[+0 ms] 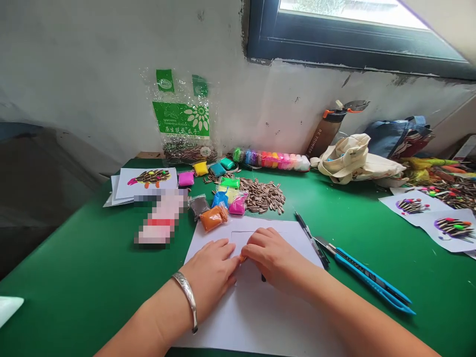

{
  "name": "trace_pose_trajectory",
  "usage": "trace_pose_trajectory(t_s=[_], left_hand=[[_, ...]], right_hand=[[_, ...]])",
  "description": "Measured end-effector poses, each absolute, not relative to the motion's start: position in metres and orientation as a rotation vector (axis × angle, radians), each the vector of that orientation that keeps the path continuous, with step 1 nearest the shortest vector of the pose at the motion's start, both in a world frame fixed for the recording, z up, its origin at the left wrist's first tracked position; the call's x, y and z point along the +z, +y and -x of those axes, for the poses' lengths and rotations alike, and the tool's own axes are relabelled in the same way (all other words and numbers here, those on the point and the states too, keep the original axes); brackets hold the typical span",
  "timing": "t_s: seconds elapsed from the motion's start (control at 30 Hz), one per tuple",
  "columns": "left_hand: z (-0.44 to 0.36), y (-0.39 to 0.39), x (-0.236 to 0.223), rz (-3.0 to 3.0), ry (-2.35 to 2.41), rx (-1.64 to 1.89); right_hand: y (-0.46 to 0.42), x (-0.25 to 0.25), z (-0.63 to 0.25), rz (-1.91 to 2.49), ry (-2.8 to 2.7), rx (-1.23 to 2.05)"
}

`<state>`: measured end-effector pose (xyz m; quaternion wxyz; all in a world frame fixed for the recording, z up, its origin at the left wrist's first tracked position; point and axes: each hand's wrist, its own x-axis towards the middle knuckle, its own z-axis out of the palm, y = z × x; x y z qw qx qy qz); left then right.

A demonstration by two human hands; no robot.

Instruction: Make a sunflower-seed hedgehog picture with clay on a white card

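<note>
My right hand (pixel 271 255) is bent over a sheet of white paper (pixel 275 322), its fingertips pinching a small bit of orange modelling clay (pixel 243 258). My left hand (pixel 213 267), with a silver bangle at the wrist, lies on the paper with fingers stretched out; its index fingertip meets the clay. A smaller white sheet (pixel 241 237) seems to lie on top, mostly covered by my hands. Something small and black (pixel 264 278) shows under my right palm. Beyond the paper, an orange clay packet (pixel 214 218) overlaps its top edge.
Right of the paper lie a black pen (pixel 308 229) and a blue utility knife (pixel 372 277), blade out. Behind are sunflower seeds (pixel 264 194), several clay packets (pixel 219 198) and a seed bag (pixel 182 124). Decorated cards (pixel 152 178) lie left; a bottle (pixel 325 131) and cloth bag (pixel 353 158) stand back right.
</note>
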<state>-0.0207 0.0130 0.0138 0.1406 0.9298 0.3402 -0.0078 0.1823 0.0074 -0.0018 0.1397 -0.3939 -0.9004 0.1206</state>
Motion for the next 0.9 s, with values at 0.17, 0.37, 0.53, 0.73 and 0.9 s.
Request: trace_pose_trajectory(t_s=[0.17, 0.37, 0.53, 0.73, 0.9], left_hand=[[0.02, 0.013, 0.015, -2.662, 1.001, -0.039], [0.019, 0.013, 0.017, -2.646, 1.015, -0.085], [0.02, 0.013, 0.012, -2.661, 1.021, -0.032], [0.021, 0.014, 0.006, -2.682, 1.007, 0.022], [0.02, 0.014, 0.006, -2.684, 0.991, 0.034]], right_hand=[[0.007, -0.005, -0.178, 1.082, -2.616, 0.327], [0.009, -0.004, -0.175, 1.076, -2.65, 0.328], [0.011, -0.008, -0.176, 1.036, -2.672, 0.254], [0.012, -0.01, -0.178, 1.019, -2.67, 0.303], [0.011, -0.008, -0.179, 1.025, -2.597, 0.385]])
